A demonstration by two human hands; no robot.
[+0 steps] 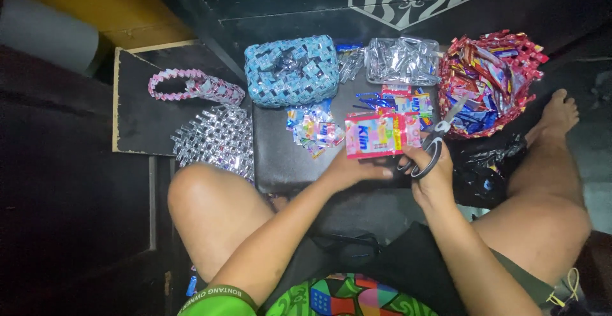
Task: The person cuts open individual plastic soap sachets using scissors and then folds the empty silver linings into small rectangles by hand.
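My left hand [354,168] holds a pink and red sachet wrapper [375,135] by its lower edge, flat above a dark board [280,156]. My right hand [432,174] grips scissors [437,139] by their black handles, blades open and pointing up to the right, just beside the wrapper's right edge. Several more wrappers [400,102] lie right behind the held one.
A blue woven basket [292,71], a silver woven piece [401,59] and a red woven basket [489,84] full of wrappers stand at the back. A small wrapper pile [312,127], a silver woven mat [215,140] and a pink woven loop [195,86] lie to the left. My bare knees flank the board.
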